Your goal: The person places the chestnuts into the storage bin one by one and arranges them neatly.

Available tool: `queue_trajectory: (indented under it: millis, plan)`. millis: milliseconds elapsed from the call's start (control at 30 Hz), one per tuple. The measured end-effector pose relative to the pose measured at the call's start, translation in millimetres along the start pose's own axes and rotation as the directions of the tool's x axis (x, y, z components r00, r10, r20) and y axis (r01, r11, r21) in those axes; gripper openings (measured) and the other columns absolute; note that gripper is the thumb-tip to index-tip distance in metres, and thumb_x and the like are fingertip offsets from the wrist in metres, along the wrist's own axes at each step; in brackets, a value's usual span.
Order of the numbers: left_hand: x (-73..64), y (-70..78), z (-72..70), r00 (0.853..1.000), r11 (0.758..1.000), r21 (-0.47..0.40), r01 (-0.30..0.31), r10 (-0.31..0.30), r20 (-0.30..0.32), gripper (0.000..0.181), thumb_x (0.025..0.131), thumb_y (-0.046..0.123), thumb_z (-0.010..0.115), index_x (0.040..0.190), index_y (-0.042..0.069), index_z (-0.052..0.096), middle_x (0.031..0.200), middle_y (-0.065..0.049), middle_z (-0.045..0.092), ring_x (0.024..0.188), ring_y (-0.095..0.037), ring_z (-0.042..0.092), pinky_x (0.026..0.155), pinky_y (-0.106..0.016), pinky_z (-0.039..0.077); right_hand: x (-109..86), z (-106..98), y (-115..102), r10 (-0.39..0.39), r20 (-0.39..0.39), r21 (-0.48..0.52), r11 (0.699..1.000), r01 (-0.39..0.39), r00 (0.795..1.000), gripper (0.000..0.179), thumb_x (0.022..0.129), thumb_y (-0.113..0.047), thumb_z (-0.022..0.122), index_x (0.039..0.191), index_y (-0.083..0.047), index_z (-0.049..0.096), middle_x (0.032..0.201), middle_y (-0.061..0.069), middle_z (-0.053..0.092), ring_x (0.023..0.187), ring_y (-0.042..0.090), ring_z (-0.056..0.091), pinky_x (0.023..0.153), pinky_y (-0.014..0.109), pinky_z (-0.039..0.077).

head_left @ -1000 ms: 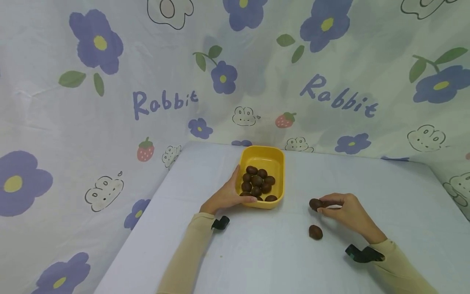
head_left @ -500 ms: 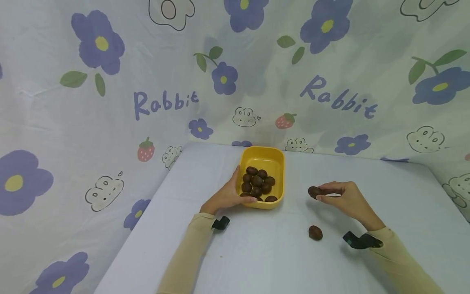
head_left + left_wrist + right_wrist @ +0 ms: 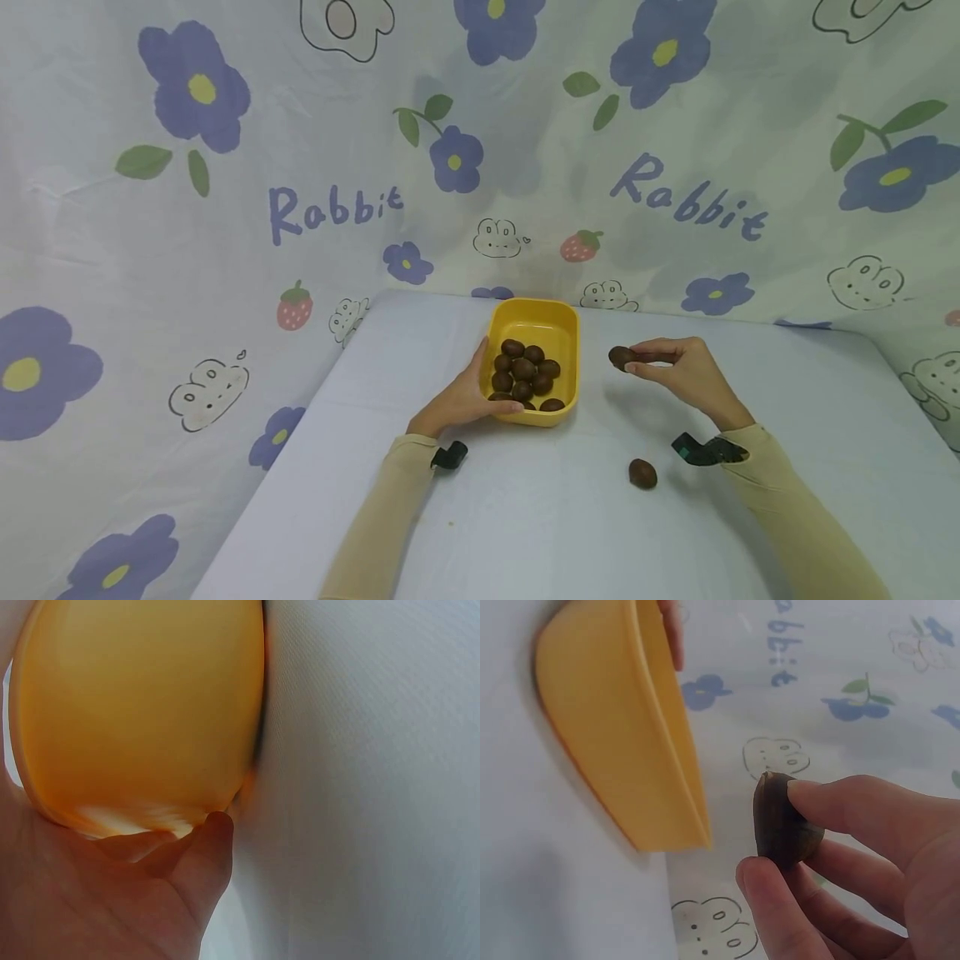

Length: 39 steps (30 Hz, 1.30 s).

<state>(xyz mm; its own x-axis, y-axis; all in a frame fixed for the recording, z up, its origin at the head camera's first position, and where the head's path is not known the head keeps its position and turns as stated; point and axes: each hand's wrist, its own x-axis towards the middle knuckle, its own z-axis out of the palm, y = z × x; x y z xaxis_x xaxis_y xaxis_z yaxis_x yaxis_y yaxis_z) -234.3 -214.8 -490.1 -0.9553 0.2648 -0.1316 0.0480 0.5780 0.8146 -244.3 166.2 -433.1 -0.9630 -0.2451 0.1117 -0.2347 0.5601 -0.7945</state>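
Note:
My right hand (image 3: 692, 372) pinches a dark brown chestnut (image 3: 778, 821) between thumb and fingertips, raised over the table to the right of a yellow plastic box (image 3: 543, 327). In the right wrist view the nut's pointed tip shows, with the box's side wall close by. My left hand (image 3: 459, 402) grips the box at its near left corner, thumb across the near rim and fingers along the left side. Inside, several chestnuts (image 3: 523, 369) cluster toward the near end. One more chestnut (image 3: 642, 474) lies on the table, nearer me than the right hand.
A white-covered table (image 3: 540, 517) lies under everything. Behind it and along the sides hangs a patterned cloth (image 3: 480, 100) with flowers, rabbits and lettering. Each wrist carries a small black camera; the right one (image 3: 708, 450) sits above the table near the loose chestnut.
My right hand has lifted its chestnut off the table and carried it away from me and left, toward the box. The left hand and the box stay put.

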Motion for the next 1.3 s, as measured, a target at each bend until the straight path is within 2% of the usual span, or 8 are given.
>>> queue_trajectory:
  millis: [33, 200, 333, 600, 800, 1133, 1300]
  plan:
    - [0.2, 0.4, 0.4, 1.000, 1.000, -0.013, -0.010, 0.010, 0.000, 0.142, 0.068, 0.064, 0.089, 0.165, 0.039, -0.011, 0.177, 0.000, 0.005, 0.162, -0.028, 0.018, 0.130, -0.057, 0.020, 3.3, 1, -1, 0.006, 0.002, 0.013, 1.000, -0.006, 1.000, 0.045, 0.089, -0.038, 0.083, 0.122, -0.008, 0.077, 0.124, 0.015, 0.075, 0.122, 0.038, 0.068, 0.101, 0.058, 0.057]
    - [-1.3, 3.1, 0.7, 1.000, 0.999, -0.034, -0.002, 0.002, 0.004, 0.140, 0.070, 0.058, 0.091, 0.165, 0.039, -0.010, 0.177, -0.001, 0.003, 0.162, -0.028, 0.016, 0.130, -0.058, 0.019, 19.7, 4, -9, 0.013, 0.014, 0.042, 0.999, -0.014, 1.000, 0.047, 0.089, -0.038, 0.083, 0.124, -0.007, 0.075, 0.127, 0.017, 0.074, 0.124, 0.039, 0.066, 0.103, 0.059, 0.055]
    - [-2.4, 4.0, 0.0, 1.000, 1.000, -0.023, 0.002, -0.002, 0.002, 0.142, 0.068, 0.062, 0.090, 0.165, 0.037, -0.010, 0.177, 0.000, 0.003, 0.162, -0.028, 0.017, 0.131, -0.057, 0.019, 32.2, 7, -15, 0.015, 0.010, 0.047, 0.999, -0.015, 1.000, 0.048, 0.088, -0.038, 0.083, 0.124, -0.007, 0.075, 0.126, 0.017, 0.074, 0.124, 0.038, 0.067, 0.104, 0.059, 0.055]
    - [-0.2, 1.9, -0.3, 0.999, 0.999, -0.022, -0.042, 0.042, 0.002, 0.146, 0.064, 0.069, 0.089, 0.166, 0.034, -0.010, 0.177, 0.001, 0.005, 0.162, -0.027, 0.020, 0.130, -0.058, 0.021, 55.5, 18, -29, 0.007, 0.022, 0.060, 0.998, -0.008, 1.000, 0.045, 0.089, -0.032, 0.083, 0.125, -0.007, 0.075, 0.126, 0.018, 0.074, 0.122, 0.037, 0.067, 0.103, 0.056, 0.057]
    - [0.4, 1.2, 0.1, 0.998, 0.998, -0.026, -0.057, 0.057, 0.001, 0.142, 0.069, 0.060, 0.090, 0.166, 0.033, -0.009, 0.177, 0.000, 0.006, 0.162, -0.027, 0.019, 0.129, -0.059, 0.021, 70.9, 28, -37, -0.008, 0.039, 0.092, 0.996, 0.005, 0.999, 0.044, 0.090, -0.028, 0.082, 0.127, -0.005, 0.074, 0.126, 0.020, 0.073, 0.120, 0.038, 0.068, 0.103, 0.055, 0.057]
    - [1.0, 1.2, 0.5, 0.999, 0.999, -0.029, -0.032, 0.032, 0.001, 0.138, 0.073, 0.053, 0.090, 0.166, 0.036, -0.009, 0.177, 0.003, 0.007, 0.162, -0.026, 0.020, 0.130, -0.058, 0.021, 92.9, 42, -50, -0.024, 0.050, 0.146, 0.989, 0.016, 0.998, 0.043, 0.088, -0.027, 0.084, 0.124, -0.005, 0.075, 0.121, 0.018, 0.076, 0.111, 0.033, 0.074, 0.100, 0.047, 0.060]
    - [2.9, 1.1, 0.5, 0.997, 0.997, -0.037, -0.072, 0.072, 0.003, 0.136, 0.074, 0.051, 0.090, 0.166, 0.034, -0.008, 0.176, 0.003, 0.009, 0.161, -0.025, 0.022, 0.130, -0.059, 0.022, 103.7, 50, -48, -0.021, 0.043, 0.174, 0.985, 0.014, 0.999, 0.044, 0.088, -0.026, 0.084, 0.124, -0.004, 0.075, 0.122, 0.018, 0.075, 0.113, 0.033, 0.074, 0.101, 0.045, 0.059]
